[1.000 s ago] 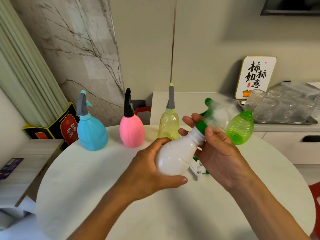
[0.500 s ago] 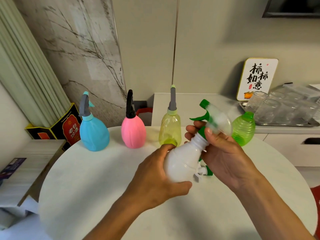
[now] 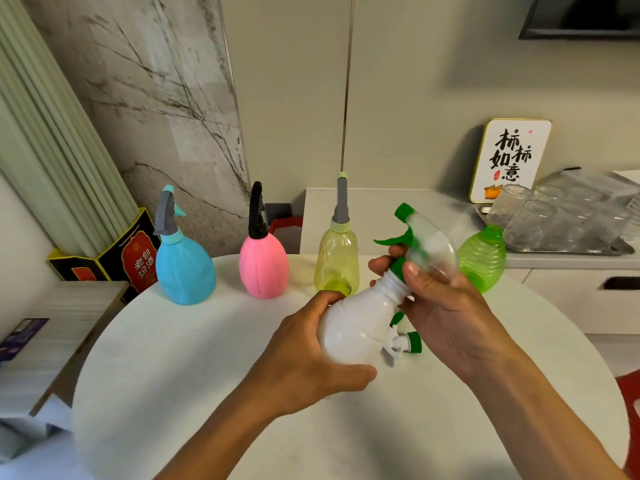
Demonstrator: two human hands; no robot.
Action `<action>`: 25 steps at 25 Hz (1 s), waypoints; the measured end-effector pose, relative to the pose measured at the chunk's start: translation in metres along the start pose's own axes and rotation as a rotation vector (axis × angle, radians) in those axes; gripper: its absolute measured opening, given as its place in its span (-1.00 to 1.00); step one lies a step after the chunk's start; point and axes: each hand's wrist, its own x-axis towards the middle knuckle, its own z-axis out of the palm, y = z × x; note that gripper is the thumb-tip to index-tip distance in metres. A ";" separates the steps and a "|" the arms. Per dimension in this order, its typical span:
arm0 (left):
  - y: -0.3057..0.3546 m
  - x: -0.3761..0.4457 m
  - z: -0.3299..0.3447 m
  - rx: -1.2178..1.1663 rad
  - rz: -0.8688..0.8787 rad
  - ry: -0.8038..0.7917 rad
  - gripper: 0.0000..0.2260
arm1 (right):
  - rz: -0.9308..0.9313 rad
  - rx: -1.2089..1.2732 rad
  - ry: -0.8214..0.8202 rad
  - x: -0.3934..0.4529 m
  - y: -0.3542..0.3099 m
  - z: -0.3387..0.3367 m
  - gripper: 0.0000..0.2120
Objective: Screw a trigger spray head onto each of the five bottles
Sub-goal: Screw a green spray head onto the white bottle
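My left hand [image 3: 311, 355] grips the body of a white bottle [image 3: 356, 323], held tilted above the round white table [image 3: 173, 375]. My right hand [image 3: 446, 306] pinches the green collar of a clear-and-green trigger spray head [image 3: 422, 240] sitting on that bottle's neck. A blue bottle [image 3: 183, 268], a pink bottle [image 3: 264, 266] and a yellow bottle [image 3: 336, 261] stand in a row at the table's back, each with a spray head on. A green bottle [image 3: 483, 258] without a head stands behind my right hand. A white-and-green spray head [image 3: 403, 344] lies on the table under the white bottle.
A counter behind the table holds a metal tray [image 3: 620, 249] of upturned glasses and a framed calligraphy sign [image 3: 510, 159]. A black-and-red box [image 3: 135, 258] stands at the left, beside a low wooden surface [image 3: 52, 327].
My right hand has turned the trigger head on the white bottle's neck, so its green lever swung round to the left. The white bottle has risen slightly.
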 end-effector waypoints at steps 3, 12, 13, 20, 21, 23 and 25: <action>0.002 -0.002 0.005 -0.016 0.000 0.039 -0.33 | -0.075 -0.138 0.076 -0.001 0.004 0.006 -0.78; 0.009 -0.005 0.019 0.049 0.039 0.224 -0.36 | -0.119 -0.287 0.188 -0.003 0.005 0.010 -0.85; 0.010 -0.005 0.021 0.062 0.054 0.255 -0.37 | -0.127 -0.310 0.183 -0.003 0.004 0.010 -0.86; 0.014 -0.005 0.031 0.075 0.091 0.330 -0.34 | -0.159 -0.330 0.182 -0.003 -0.001 0.010 -0.80; 0.013 -0.004 0.028 0.059 0.086 0.305 -0.33 | -0.141 -0.311 0.178 -0.003 0.000 0.009 -0.79; 0.011 0.000 0.021 -0.034 0.076 0.242 -0.32 | -0.085 -0.325 0.095 -0.006 0.002 0.008 -0.75; 0.007 0.004 0.015 -0.198 0.057 0.179 -0.34 | 0.015 -0.380 -0.066 -0.011 0.009 0.012 -0.65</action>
